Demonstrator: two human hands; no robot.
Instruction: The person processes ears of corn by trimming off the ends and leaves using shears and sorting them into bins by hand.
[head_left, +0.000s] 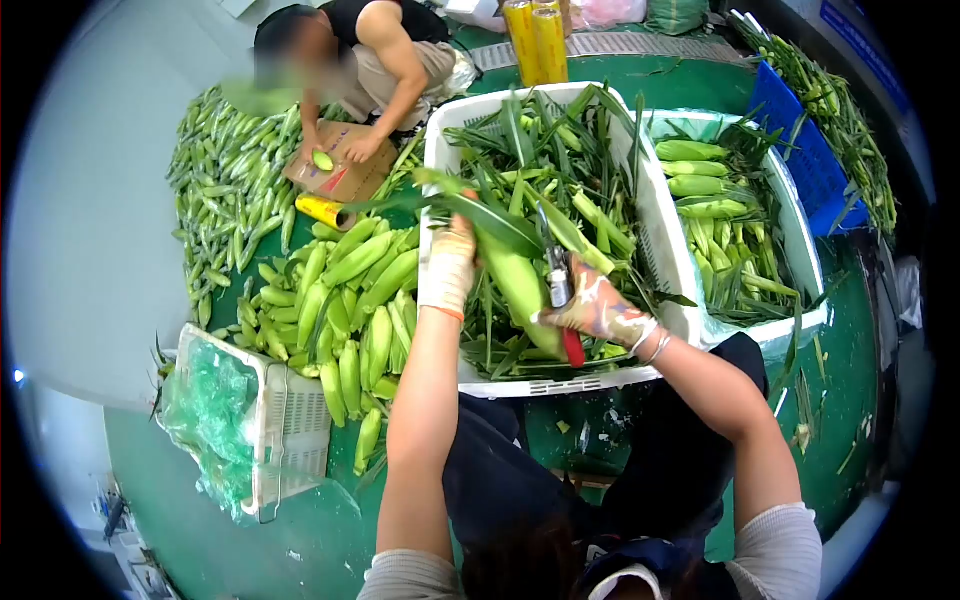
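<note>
My left hand point(450, 262), in a pale glove, is closed round the upper part of a green corn ear point(515, 285) with long leaves. The ear slants down to the right over a large white crate point(650, 210) full of leaves and stalks. My right hand point(600, 305), in a patterned glove, grips pruning shears point(558, 278) with a red handle, right beside the ear. Whether the blades touch the ear is unclear. Left of the crate lies a pile of green corn ears point(345, 290).
At the right, a second white crate point(815, 270) holds corn ears, near a blue basket point(785, 125). Another person point(400, 60) crouches at a cardboard box point(350, 178) beside wrapped corn point(225, 180). A white basket point(300, 415) with green plastic lies tipped at the lower left.
</note>
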